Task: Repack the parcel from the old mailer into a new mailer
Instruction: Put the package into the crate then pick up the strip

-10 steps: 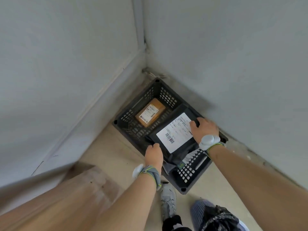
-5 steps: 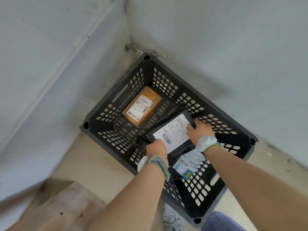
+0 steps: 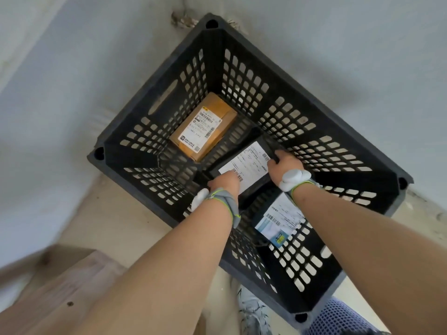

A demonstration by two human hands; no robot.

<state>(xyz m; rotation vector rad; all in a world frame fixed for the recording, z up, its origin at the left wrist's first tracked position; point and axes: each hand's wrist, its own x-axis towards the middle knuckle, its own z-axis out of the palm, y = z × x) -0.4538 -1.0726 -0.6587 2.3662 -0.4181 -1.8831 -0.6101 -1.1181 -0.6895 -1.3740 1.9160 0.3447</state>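
A black mailer [image 3: 251,165] with a white shipping label lies low inside a black slatted crate [image 3: 242,76]. My left hand [image 3: 223,182] grips its near left edge. My right hand [image 3: 281,164] grips its far right edge. Both wrists wear grey bands with white pods. Beneath my right forearm lies a second black mailer [image 3: 278,221] with a white and blue label, partly hidden. A brown cardboard parcel [image 3: 204,125] with a white label rests in the crate's far left corner.
The crate stands on a beige floor in a corner between two pale walls. A wooden surface [image 3: 60,293] sits at the lower left. A grey shoe [image 3: 254,313] and a blue mesh item [image 3: 338,317] lie beside the crate's near edge.
The view has closed in on the crate. Both hands have sunk deeper into it with the black mailer, which sits lower near the crate floor.
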